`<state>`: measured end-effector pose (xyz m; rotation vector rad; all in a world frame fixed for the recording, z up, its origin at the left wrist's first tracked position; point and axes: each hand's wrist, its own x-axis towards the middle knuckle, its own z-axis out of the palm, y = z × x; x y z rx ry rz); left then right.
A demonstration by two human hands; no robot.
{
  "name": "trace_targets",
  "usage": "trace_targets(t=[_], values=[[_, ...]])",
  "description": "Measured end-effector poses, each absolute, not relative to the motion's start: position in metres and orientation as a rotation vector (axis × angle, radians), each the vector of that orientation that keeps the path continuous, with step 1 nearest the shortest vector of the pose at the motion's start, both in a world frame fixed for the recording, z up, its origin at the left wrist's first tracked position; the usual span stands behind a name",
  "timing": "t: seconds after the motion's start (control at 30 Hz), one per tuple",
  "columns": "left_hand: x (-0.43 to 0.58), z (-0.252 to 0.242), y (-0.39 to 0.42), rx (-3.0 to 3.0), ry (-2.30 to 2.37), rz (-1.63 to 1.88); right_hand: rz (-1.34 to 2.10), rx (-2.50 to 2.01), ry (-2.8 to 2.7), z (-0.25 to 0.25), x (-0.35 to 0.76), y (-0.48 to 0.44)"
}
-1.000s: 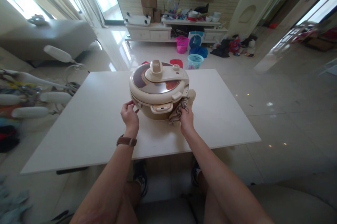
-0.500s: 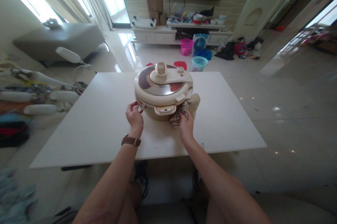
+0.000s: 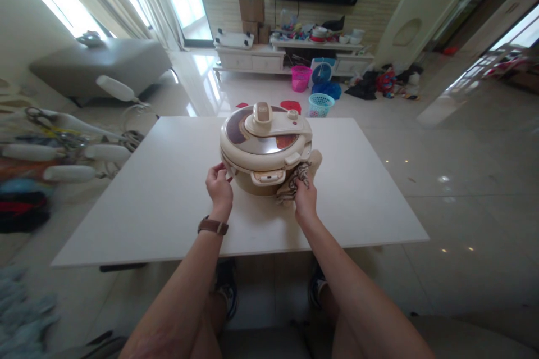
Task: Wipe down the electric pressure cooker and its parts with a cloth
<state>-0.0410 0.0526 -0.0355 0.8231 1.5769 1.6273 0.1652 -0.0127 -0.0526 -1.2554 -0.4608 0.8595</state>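
Observation:
A cream and brown pressure cooker [image 3: 265,145] with its lid on stands in the middle of a white table [image 3: 168,207]. My left hand [image 3: 219,190], with a brown watch on the wrist, grips the cooker's left rim with curled fingers. My right hand [image 3: 305,197] is closed on a patterned cloth [image 3: 297,179] and presses it against the cooker's lower right side, beside the front handle.
A drying rack with white bars [image 3: 63,151] stands at the table's left. Behind are a grey sofa [image 3: 101,64], a white TV cabinet [image 3: 261,58], pink [image 3: 300,78] and blue [image 3: 320,103] baskets and scattered things on a glossy tiled floor. My knees show below the table's near edge.
My right hand has shifted slightly with the cloth along the cooker's side. The head view has drifted, so the cooker sits a little further right and lower in the picture. My left hand keeps its grip.

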Motion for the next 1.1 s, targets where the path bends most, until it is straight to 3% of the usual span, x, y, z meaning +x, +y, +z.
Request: trace_targets(t=[0.1,0.87,1.1], values=[[-0.041,-0.035,0.052,0.827,1.572,1.619,0.763,-1.350,-0.509,-0.050,0.144,-0.026],[-0.065,-0.027,0.047,0.903,1.555,1.426,0.975,-1.264,-0.500,-0.072,0.085,-0.054],[-0.089,-0.018,0.034,0.779,1.546,1.447,1.272,-1.182,-0.362,-0.061,0.070,-0.062]])
